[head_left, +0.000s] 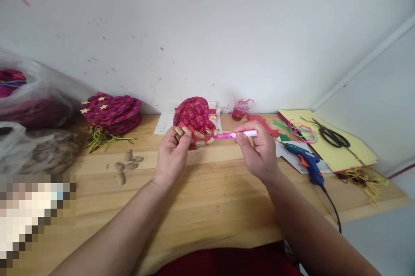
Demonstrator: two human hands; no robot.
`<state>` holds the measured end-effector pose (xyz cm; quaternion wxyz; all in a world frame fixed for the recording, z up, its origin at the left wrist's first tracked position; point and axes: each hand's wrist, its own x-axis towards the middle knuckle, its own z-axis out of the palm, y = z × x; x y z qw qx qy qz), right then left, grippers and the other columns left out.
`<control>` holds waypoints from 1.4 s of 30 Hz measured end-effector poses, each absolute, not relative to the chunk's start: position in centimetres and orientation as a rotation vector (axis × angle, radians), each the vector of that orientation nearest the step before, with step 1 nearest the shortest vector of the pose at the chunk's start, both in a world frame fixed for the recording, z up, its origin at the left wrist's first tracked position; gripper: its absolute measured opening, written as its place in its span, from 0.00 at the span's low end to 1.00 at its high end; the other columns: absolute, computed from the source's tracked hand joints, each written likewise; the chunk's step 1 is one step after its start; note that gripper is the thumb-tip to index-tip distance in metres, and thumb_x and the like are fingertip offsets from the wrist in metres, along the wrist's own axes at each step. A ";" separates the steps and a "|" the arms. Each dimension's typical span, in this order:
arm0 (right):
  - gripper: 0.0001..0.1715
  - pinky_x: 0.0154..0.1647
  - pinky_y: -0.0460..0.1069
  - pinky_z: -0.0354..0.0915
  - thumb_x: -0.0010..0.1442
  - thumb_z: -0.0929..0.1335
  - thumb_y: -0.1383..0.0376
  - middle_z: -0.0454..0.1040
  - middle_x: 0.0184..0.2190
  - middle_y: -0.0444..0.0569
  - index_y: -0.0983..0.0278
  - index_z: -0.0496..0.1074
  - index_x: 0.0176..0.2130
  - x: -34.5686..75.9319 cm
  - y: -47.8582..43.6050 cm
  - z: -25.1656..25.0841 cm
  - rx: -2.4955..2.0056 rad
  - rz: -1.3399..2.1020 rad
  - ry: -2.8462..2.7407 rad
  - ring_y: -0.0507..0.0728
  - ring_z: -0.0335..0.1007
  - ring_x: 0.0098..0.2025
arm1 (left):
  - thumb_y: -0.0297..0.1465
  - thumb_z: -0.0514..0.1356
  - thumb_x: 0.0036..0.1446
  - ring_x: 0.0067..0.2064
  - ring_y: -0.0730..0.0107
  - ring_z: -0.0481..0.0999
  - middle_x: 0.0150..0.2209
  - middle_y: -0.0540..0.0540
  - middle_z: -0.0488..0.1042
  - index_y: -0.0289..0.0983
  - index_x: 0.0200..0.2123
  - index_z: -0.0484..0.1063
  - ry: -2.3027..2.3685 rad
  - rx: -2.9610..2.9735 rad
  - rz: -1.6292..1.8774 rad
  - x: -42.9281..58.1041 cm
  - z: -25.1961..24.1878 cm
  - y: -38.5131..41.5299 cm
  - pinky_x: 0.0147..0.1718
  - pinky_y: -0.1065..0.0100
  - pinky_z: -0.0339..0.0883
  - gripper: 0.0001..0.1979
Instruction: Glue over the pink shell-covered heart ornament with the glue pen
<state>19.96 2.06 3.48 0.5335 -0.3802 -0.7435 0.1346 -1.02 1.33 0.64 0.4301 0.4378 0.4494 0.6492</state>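
My left hand grips a round red craft piece by its lower left edge, thumb on the front. Peanut shells cover the piece: the upper ones are painted magenta, while those along the bottom are bare tan. In my right hand is a white-handled paintbrush, closed between thumb and fingers. Its pink tip is at the right lower edge of the piece, by an unpainted shell; whether it touches I cannot tell. Behind and to the right stands a clear cup of magenta paint.
Stacked magenta peanut pieces and loose peanuts lie left, beside plastic bags. At right are a blue glue gun with a cord, black scissors, coloured cords and yellow paper. A paint-spotted wall rises behind.
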 end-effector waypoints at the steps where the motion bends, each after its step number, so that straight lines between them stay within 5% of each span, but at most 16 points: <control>1: 0.05 0.39 0.52 0.66 0.68 0.67 0.62 0.76 0.35 0.47 0.61 0.73 0.43 19.9 2.1 3.5 -0.894 0.342 -1.752 0.55 0.72 0.37 | 0.41 0.66 0.57 0.29 0.73 0.70 0.29 0.52 0.68 0.38 0.34 0.68 1.109 1.090 1.617 -1.0 0.7 1.3 0.29 0.70 0.74 0.14; 13: 0.07 0.38 0.51 0.67 0.69 0.67 0.61 0.75 0.35 0.46 0.61 0.73 0.44 20.1 2.3 3.3 -0.876 0.418 -1.727 0.54 0.72 0.35 | 0.44 0.65 0.58 0.28 0.73 0.71 0.30 0.50 0.72 0.38 0.36 0.70 1.159 1.252 1.577 -1.0 0.8 1.2 0.29 0.71 0.73 0.15; 31: 0.03 0.42 0.56 0.62 0.66 0.67 0.68 0.78 0.33 0.46 0.60 0.71 0.40 19.2 1.3 4.1 -0.780 -0.028 -2.090 0.57 0.71 0.36 | 0.40 0.62 0.61 0.31 0.69 0.74 0.31 0.48 0.74 0.37 0.38 0.71 1.338 1.375 1.546 -1.0 0.5 1.0 0.32 0.68 0.73 0.11; 42: 0.05 0.38 0.51 0.66 0.69 0.67 0.63 0.75 0.33 0.45 0.61 0.72 0.42 20.3 2.9 3.2 -0.875 0.415 -1.756 0.54 0.71 0.35 | 0.43 0.67 0.55 0.28 0.73 0.72 0.29 0.51 0.72 0.37 0.34 0.69 1.133 1.167 1.580 -1.1 0.6 1.5 0.28 0.70 0.73 0.16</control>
